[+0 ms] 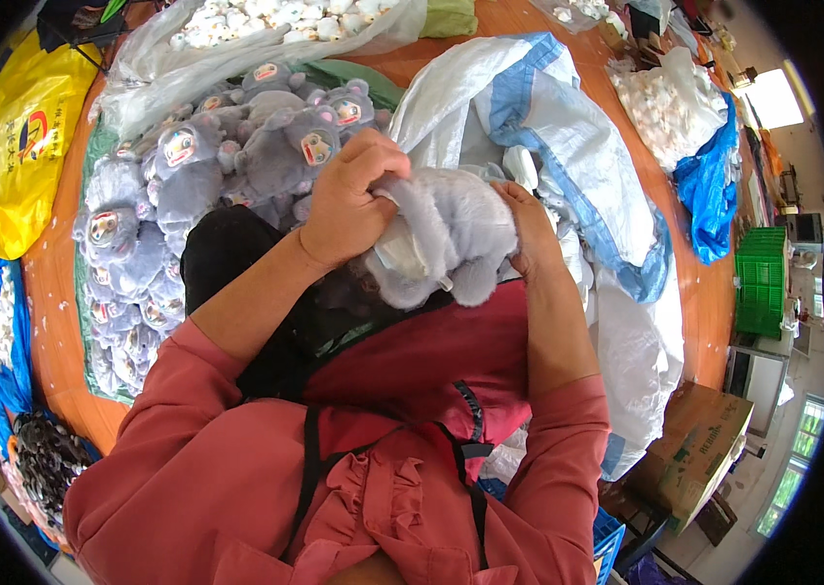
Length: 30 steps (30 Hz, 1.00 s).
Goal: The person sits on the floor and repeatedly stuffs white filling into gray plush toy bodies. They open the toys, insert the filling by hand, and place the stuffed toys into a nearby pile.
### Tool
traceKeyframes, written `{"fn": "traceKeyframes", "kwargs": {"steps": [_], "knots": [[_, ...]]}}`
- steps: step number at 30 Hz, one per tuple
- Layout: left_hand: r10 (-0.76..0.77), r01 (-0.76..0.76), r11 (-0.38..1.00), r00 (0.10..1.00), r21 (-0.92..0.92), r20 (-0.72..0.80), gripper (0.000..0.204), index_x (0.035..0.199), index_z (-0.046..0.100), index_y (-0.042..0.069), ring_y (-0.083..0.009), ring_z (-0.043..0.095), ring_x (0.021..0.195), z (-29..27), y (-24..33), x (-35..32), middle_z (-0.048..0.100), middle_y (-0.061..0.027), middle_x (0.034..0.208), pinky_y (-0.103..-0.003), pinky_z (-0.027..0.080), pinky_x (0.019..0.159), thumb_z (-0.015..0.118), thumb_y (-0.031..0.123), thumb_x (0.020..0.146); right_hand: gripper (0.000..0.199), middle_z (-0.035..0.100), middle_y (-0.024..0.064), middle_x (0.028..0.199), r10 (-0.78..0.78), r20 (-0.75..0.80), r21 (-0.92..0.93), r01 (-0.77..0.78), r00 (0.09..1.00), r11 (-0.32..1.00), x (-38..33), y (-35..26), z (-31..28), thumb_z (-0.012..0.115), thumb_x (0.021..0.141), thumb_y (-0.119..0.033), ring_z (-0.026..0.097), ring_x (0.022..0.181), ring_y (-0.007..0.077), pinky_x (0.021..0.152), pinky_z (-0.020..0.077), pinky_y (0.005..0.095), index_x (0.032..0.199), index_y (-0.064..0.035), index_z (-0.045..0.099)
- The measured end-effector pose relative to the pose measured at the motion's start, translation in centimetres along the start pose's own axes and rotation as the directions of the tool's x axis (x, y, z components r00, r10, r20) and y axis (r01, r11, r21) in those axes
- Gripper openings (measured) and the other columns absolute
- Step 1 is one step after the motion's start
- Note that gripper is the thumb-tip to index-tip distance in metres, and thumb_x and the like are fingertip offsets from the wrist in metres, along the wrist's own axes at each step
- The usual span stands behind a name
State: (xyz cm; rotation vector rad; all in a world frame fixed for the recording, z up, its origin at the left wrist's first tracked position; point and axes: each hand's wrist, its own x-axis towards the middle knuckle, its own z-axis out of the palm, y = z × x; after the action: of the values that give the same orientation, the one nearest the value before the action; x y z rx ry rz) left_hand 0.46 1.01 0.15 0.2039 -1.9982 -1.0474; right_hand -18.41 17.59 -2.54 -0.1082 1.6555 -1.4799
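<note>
Above my lap I hold a grey plush toy body [475, 229] between both hands. My left hand [358, 200] is closed on the fur at its left side, next to a whitish patch that looks like an opening or lining. My right hand [529, 226] grips the toy's right edge, with the fingers partly hidden behind it. No face shows on this toy from here. To the left lies a big heap of grey plush toys [183, 175] with small doll faces. A red apron [421, 361] covers my lap below the toy.
A white woven sack with blue bands [568, 166] stands open on the right, with white pieces inside. Clear plastic holding white parts [275, 24] lies at the far side. A yellow bag [22, 136] is at far left, a cardboard box [694, 444] at lower right, green crates [761, 283] beyond.
</note>
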Motion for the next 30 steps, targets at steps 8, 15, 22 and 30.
{"fn": "traceKeyframes", "kwargs": {"steps": [8,15,22,30], "knots": [[-0.068,0.097,0.994,0.927,-0.059,0.368,0.031,0.099,0.067,0.004,-0.0294,0.064,0.094,0.2,-1.1,0.1,0.066,-0.0103,0.097,-0.036,0.051,0.081,0.064,-0.005,0.07,0.02,0.063,0.0037,0.085,-0.196,-0.005,-0.57,0.158,0.981,0.806,1.9,1.8,-2.9,0.067,0.092,-0.021,0.056,0.074,0.0123,0.069,0.0484,0.0287,0.099,-0.0033,0.062],[-0.294,0.19,0.91,0.922,0.368,0.25,0.026,0.098,0.067,0.004,-0.0356,0.063,0.09,1.0,-2.4,-1.4,0.065,-0.0141,0.096,-0.041,0.051,0.078,0.067,0.008,0.072,0.019,0.063,0.003,0.1,-0.588,0.361,-0.371,0.69,0.724,0.622,-2.0,0.3,2.3,0.069,0.084,0.002,0.059,0.081,0.0133,0.074,0.0489,0.0264,0.1,-0.0082,0.067],[-0.282,0.156,0.901,0.92,0.405,0.273,0.024,0.094,0.065,0.001,-0.0371,0.063,0.088,1.5,-2.2,-1.4,0.064,-0.0146,0.093,-0.044,0.05,0.077,0.068,0.008,0.071,0.015,0.067,0.0102,0.098,-0.539,0.488,-0.503,0.726,0.686,0.468,-2.5,0.6,3.2,0.063,0.085,-0.001,0.065,0.087,0.0247,0.076,0.0514,0.0322,0.097,-0.0058,0.07],[-0.194,0.04,0.923,0.908,0.384,0.372,0.02,0.086,0.06,0.002,-0.038,0.059,0.084,1.6,-2.3,-1.7,0.058,-0.0136,0.088,-0.048,0.047,0.072,0.062,-0.003,0.067,0.018,0.07,0.0148,0.096,-0.468,0.413,-0.582,0.622,0.781,0.523,-3.0,0.5,3.6,0.058,0.086,-0.002,0.066,0.087,0.029,0.077,0.0508,0.0352,0.099,-0.0032,0.071]]}}
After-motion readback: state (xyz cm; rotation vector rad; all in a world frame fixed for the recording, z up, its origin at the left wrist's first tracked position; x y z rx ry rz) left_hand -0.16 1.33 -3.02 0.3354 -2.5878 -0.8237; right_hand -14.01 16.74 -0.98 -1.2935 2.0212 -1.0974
